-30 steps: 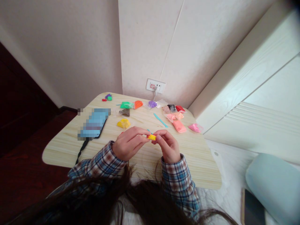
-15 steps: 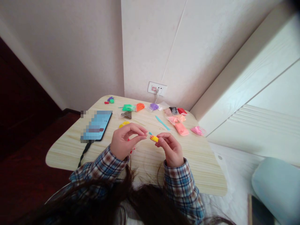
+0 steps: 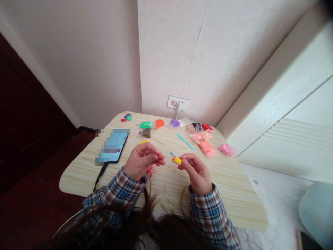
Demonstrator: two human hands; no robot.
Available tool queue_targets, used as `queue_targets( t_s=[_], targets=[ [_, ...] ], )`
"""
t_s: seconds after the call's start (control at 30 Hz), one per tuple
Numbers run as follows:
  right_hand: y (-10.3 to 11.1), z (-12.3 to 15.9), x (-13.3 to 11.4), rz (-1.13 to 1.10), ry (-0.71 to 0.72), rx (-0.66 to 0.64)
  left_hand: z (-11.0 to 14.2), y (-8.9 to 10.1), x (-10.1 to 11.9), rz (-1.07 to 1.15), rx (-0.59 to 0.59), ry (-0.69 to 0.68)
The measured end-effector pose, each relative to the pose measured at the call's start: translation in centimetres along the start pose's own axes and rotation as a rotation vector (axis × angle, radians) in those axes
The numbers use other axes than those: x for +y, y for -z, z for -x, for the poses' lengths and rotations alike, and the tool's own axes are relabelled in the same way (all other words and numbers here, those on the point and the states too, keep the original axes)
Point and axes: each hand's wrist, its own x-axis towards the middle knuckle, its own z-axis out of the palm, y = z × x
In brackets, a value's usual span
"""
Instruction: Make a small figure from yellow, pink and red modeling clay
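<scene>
A small yellow clay piece (image 3: pixel 177 160) with red marks at one end is pinched between the thumb and fingers of my right hand (image 3: pixel 199 173), above the table. Just left of it, apart from the clay, my left hand (image 3: pixel 143 160) has its fingertips pressed together; whatever may be in that pinch is too small to make out. Under my left hand, a clear packet with red bits (image 3: pixel 151 170) lies partly hidden. Behind the yellow piece shows the teal tip of a tool (image 3: pixel 172 153). Some yellow clay (image 3: pixel 143 142) peeks out beyond my left knuckles.
On the wooden table (image 3: pixel 234 201) lie a blue clay knife (image 3: pixel 185 141), a phone (image 3: pixel 113 146) on a dark cord, and several clay packets, among them green (image 3: pixel 147 124), purple (image 3: pixel 174 123) and pink (image 3: pixel 227 149). Small clay shapes (image 3: pixel 128 118) sit at the far left corner.
My left fingertips have closed together and drawn slightly away from the yellow clay. My right hand still holds the piece. The whole view has shifted, so the table appears lower and further right.
</scene>
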Motion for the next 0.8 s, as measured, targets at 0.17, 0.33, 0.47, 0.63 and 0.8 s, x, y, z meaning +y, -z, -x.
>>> queue_targets(
  t_s=[0.17,0.33,0.47,0.63,0.8],
  targets=[
    [0.1,0.1,0.4,0.013,0.006,-0.015,0.1,-0.1,-0.1,-0.006,-0.003,0.02],
    [0.1,0.1,0.6,0.007,0.016,-0.005,-0.1,0.0,-0.1,-0.008,-0.006,-0.034],
    [0.2,0.1,0.5,0.018,0.004,-0.042,-0.1,0.0,-0.1,-0.03,-0.013,-0.014],
    [0.1,0.3,1.1,0.094,0.056,-0.009,0.0,-0.2,-0.1,-0.086,0.012,0.055],
    [-0.4,0.5,1.9,0.572,0.099,-0.015,0.0,-0.4,0.0,-0.068,0.064,0.043]
  ],
)
